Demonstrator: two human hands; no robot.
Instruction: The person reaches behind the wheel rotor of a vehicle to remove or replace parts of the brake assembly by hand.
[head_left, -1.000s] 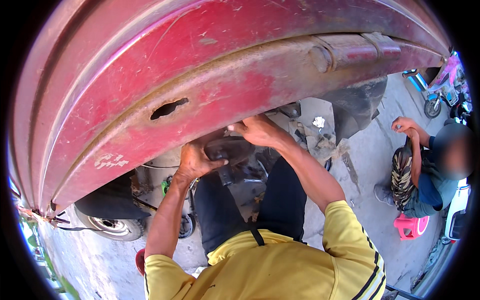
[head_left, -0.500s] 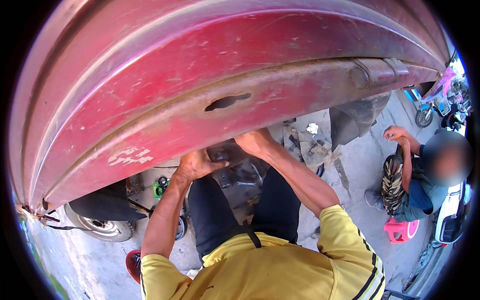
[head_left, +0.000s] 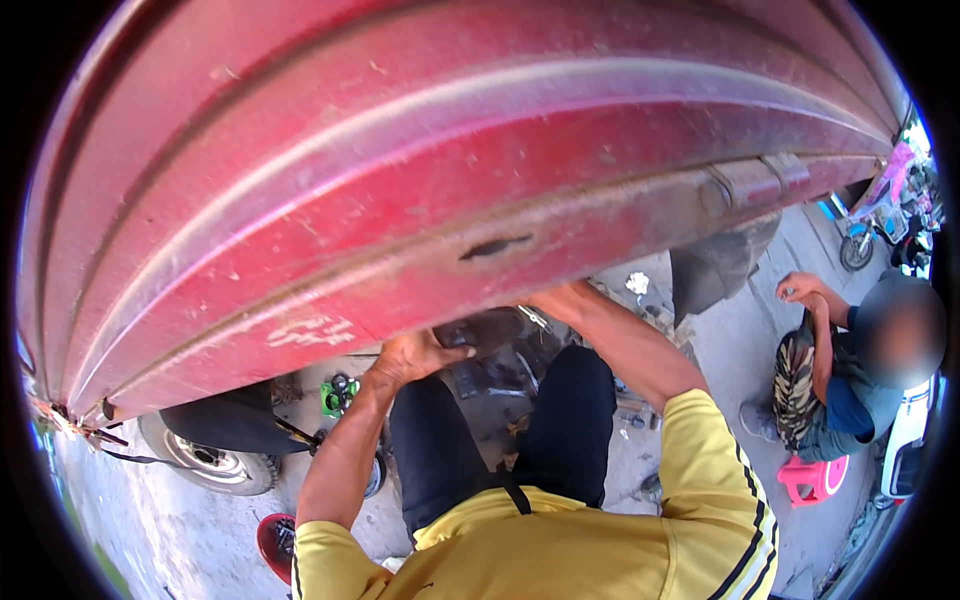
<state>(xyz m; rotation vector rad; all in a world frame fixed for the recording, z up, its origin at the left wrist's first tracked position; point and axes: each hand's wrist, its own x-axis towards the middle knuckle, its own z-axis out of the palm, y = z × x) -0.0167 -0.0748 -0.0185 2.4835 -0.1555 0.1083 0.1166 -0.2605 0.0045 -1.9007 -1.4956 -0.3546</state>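
A large red metal body panel (head_left: 400, 230), scratched and with a ragged slot in it, spans the view above my hands. My left hand (head_left: 418, 357) is at its lower edge, thumb stretched out to the right; the other fingers are hidden beneath the panel. Further right, my right hand (head_left: 560, 299) reaches under the same edge, so its fingers cannot be seen. A slim, shiny metal tool (head_left: 535, 318) shows just below that hand; its kind is unclear, and whether I hold it is hidden.
A wheel (head_left: 215, 462) stands at the left, near a red bowl of small parts (head_left: 272, 548). Dark parts (head_left: 490, 375) lie between my knees. At the right a person (head_left: 835, 370) sits on a pink stool (head_left: 815, 480); a motorcycle (head_left: 858, 245) is behind.
The view has shifted, so the panel and surroundings sit lower and more to the right. My right hand has gone further under the edge, and the shiny tool now shows beside it.
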